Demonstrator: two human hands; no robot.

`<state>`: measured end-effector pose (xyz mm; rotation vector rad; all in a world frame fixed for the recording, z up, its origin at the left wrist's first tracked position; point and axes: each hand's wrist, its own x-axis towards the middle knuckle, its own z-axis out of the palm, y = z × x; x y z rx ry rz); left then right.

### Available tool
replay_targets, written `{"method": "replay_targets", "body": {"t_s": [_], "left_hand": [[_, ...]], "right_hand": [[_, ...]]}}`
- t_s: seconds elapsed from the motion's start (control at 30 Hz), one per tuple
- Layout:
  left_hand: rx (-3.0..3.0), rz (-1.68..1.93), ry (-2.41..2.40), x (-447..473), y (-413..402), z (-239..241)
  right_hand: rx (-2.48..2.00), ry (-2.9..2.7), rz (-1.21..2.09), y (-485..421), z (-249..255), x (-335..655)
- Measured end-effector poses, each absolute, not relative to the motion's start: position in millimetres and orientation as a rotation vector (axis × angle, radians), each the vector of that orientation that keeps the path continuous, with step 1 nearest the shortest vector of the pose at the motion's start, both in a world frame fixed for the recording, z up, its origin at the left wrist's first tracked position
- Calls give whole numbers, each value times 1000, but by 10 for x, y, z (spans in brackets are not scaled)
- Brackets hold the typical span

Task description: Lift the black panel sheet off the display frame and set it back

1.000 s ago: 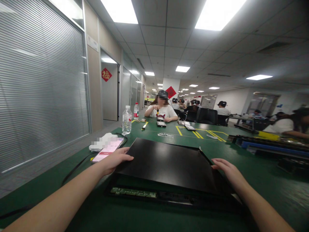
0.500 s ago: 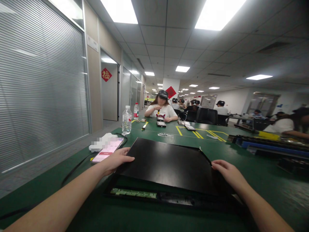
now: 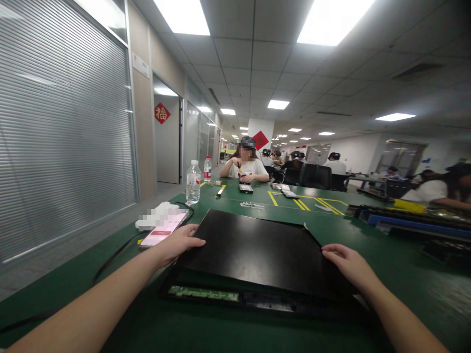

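Note:
A glossy black display panel (image 3: 253, 247) lies tilted in front of me, over a dark frame (image 3: 272, 303). Along the frame's near side shows a narrow green circuit board (image 3: 204, 293). My left hand (image 3: 180, 244) grips the panel's left edge, its thumb on top and the fingers hidden below. At the right edge my right hand (image 3: 342, 260) pinches the panel's rim between thumb and fingers.
Beyond my left hand lie a lit phone (image 3: 165, 228), a black cable (image 3: 117, 252) and a water bottle (image 3: 193, 182). Across the green table (image 3: 235, 208) a person (image 3: 245, 164) works on a small metal-cased drive (image 3: 246, 188). Dark and blue parts (image 3: 401, 220) are stacked at right.
My hands and the panel stay nearly still. Across the table, the person's hands have shifted, and one now rests at the drive.

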<state>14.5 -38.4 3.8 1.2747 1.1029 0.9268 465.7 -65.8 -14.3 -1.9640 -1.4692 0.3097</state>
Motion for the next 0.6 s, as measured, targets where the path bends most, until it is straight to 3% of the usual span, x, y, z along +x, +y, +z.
{"method": "replay_targets", "body": {"t_s": [0.6], "left_hand": [[1184, 956, 1125, 176, -410, 65]], "right_hand": [[-1911, -1470, 368, -617, -222, 4724]]}}
